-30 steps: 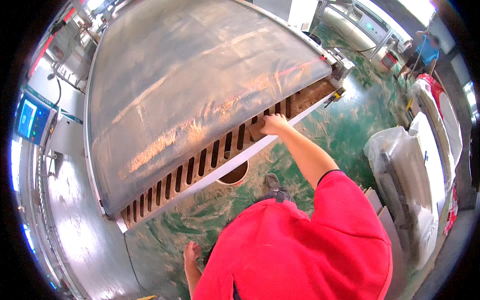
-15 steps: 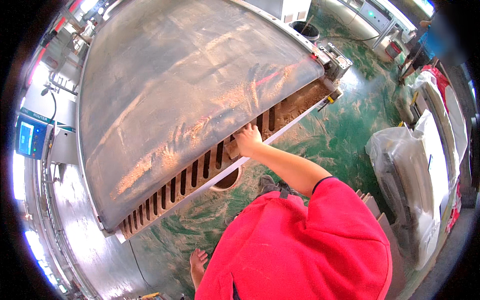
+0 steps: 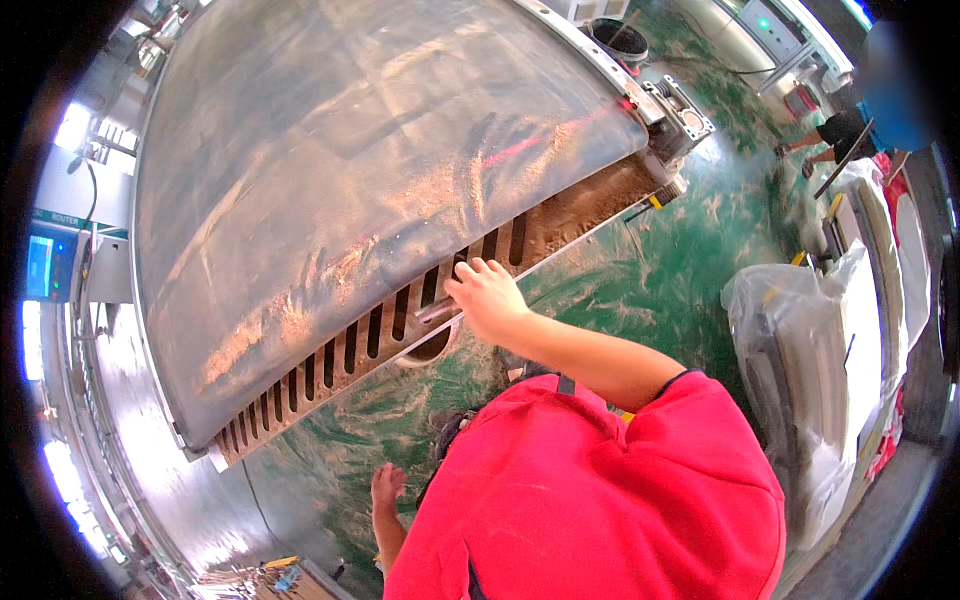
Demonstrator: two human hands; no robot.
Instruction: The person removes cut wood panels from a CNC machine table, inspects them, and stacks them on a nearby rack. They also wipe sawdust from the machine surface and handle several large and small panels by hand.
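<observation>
My right hand [image 3: 488, 300] is over the slotted metal tray [image 3: 385, 335] along the near edge of a wide grey machine belt [image 3: 350, 150]. Its fingers are bent round a small flat piece of board [image 3: 437, 311], mostly hidden beneath the palm. Brown sawdust [image 3: 590, 208] lies thick on the tray's right part, and lighter streaks of it run across the belt. Down at my left side hangs my left hand [image 3: 388, 487], holding nothing, with its fingers apart. A pale round container [image 3: 430, 350] shows partly under the tray.
Plastic-wrapped panels [image 3: 800, 370] stand at the right. Beyond them, another person's arms [image 3: 815, 150] show near a stick. A dark bucket [image 3: 618, 40] sits past the belt's far right corner. Wooden strips [image 3: 265, 580] lie at lower left. Sawdust covers the green floor [image 3: 620, 285].
My right hand has drawn back from the belt's edge toward me, with the board piece in it. My left hand has risen slightly. The other person shows more at the right.
</observation>
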